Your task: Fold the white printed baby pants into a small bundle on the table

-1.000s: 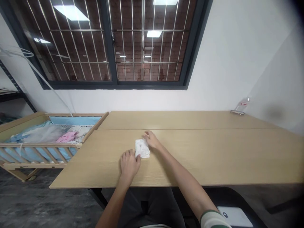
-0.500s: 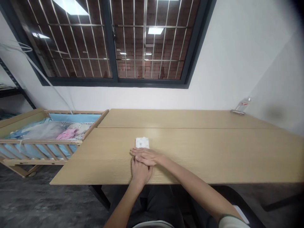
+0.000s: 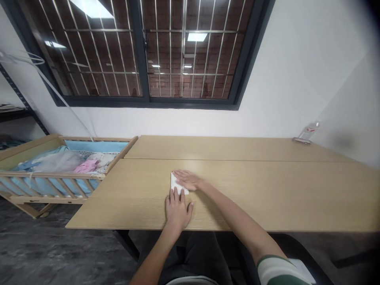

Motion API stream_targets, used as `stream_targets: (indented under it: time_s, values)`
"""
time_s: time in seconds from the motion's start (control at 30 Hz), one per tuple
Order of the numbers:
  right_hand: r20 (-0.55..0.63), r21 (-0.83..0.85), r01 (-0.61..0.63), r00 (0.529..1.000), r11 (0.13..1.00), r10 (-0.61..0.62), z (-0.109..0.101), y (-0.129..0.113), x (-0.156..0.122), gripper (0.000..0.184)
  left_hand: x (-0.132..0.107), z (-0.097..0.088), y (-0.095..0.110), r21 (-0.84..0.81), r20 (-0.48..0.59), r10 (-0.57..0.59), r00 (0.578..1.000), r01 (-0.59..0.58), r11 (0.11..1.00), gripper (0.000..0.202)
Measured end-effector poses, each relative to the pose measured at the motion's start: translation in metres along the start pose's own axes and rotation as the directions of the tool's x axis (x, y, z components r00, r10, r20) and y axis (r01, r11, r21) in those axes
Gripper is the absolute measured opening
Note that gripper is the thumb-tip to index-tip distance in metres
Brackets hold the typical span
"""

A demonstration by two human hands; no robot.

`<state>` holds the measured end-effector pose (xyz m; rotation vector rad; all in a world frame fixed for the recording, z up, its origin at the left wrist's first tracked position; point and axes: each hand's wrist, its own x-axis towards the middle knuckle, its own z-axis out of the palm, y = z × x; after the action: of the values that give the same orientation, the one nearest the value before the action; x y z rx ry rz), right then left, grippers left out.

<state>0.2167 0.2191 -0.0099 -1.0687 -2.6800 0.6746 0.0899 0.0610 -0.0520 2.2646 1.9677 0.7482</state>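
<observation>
A small white folded cloth (image 3: 175, 183) lies flat on the light wooden table (image 3: 252, 190), near its front edge. My left hand (image 3: 178, 209) rests palm down with fingers spread, its fingertips on the cloth's near edge. Flat across the cloth's far right part lies my right hand (image 3: 187, 180), fingers stretched out and slightly blurred. It covers that part of the cloth. Neither hand grips anything.
To the left stands a wooden crib (image 3: 68, 178) with blue lining and a pink cloth (image 3: 86, 166) inside. A clear plastic package (image 3: 308, 132) sits at the table's back right corner. Behind the table is a barred window (image 3: 145, 59).
My right hand has moved forward from on top of my left hand to the far part of the cloth. My left hand's fingers are now uncovered.
</observation>
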Motion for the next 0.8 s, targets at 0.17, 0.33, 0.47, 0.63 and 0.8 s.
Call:
stream_targets:
  time_s: [0.17,0.33,0.47,0.63,0.8]
  values:
    - [-0.05,-0.004,0.008,0.999,1.0,-0.008,0.004,0.016,0.015,0.068,0.0,0.002,0.0,0.022,-0.016,0.009,1.0,-0.009,1.0,0.068]
    - [-0.177,0.122,-0.082,0.979,0.989,0.103,0.009,0.028,0.018,0.078,-0.001,0.003,0.001,0.052,-0.024,0.029,0.999,-0.028,0.998,0.067]
    - [-0.476,0.545,-0.1,0.781,0.832,0.405,0.013,0.04,0.014,0.082,-0.005,0.0,-0.004,0.09,-0.082,0.065,0.995,-0.057,0.994,0.059]
    - [-0.576,0.704,0.003,0.588,0.71,0.568,0.017,0.046,0.009,0.065,0.004,-0.022,-0.016,0.114,-0.102,-0.018,0.995,0.029,0.993,0.053]
    - [-0.526,0.71,0.034,0.691,0.704,0.497,0.022,0.032,0.005,0.038,0.036,-0.042,-0.031,0.199,-0.028,-0.236,0.971,0.237,0.951,0.052]
